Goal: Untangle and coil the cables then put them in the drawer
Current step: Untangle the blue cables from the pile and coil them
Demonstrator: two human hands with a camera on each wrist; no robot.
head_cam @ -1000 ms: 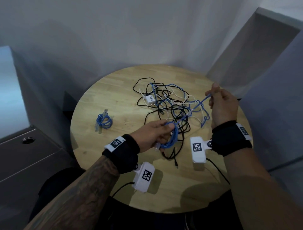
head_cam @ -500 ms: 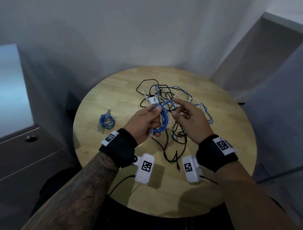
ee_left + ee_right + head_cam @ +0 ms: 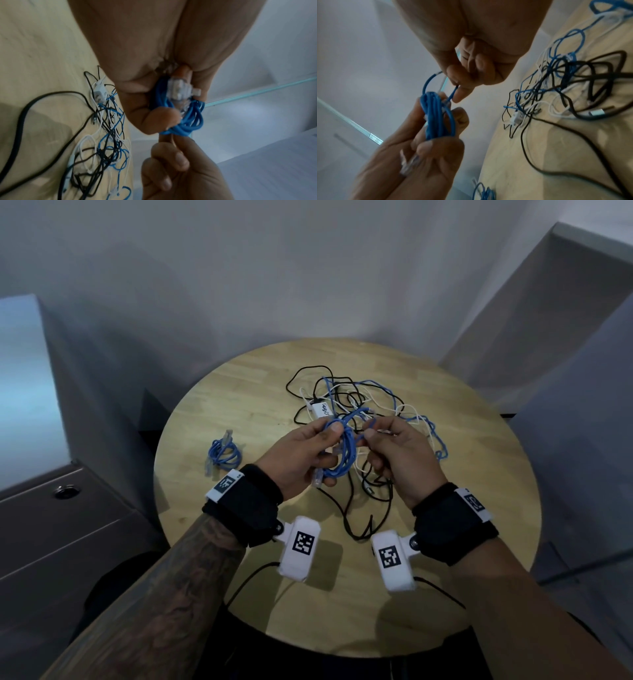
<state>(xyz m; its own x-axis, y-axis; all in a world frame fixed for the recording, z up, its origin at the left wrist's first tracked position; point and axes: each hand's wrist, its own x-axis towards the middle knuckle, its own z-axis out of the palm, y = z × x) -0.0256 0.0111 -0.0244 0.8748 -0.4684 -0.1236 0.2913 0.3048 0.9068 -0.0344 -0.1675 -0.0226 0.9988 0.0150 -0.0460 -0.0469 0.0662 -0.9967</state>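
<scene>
The right hand (image 3: 399, 455) pinches the free run of a thin blue network cable (image 3: 453, 93) between thumb and forefinger, its other fingers curled into the palm, and that pinch sits just beside the top of the bundle that the left hand (image 3: 301, 455) holds. The left hand's thumb and fingers are curled round a coil of several blue loops (image 3: 344, 455), with the cable's clear plastic plug (image 3: 318, 477) sticking out at the lower end near the palm. The coil's long axis runs roughly up and down between the two hands, raised above the round pale wooden table (image 3: 479, 474), so the short arch of loose cable between pinch and bundle lies to the right of the coil and slightly above it. As I judge it, the coming move turns on that: the right hand is the nearer one to the loose end and would lay or tuck it over the top of the loops while the left keeps the bundle steady. Beyond the hands, toward the table's far edge, lies a tangle of black, white and blue cables (image 3: 363, 402) with a small white charger block (image 3: 321, 409) in it. Near the table's left edge a second, already coiled blue cable (image 3: 224, 453) rests alone. A grey drawer unit with a round lock (image 3: 65, 492) stands past that edge, apparently closed.
</scene>
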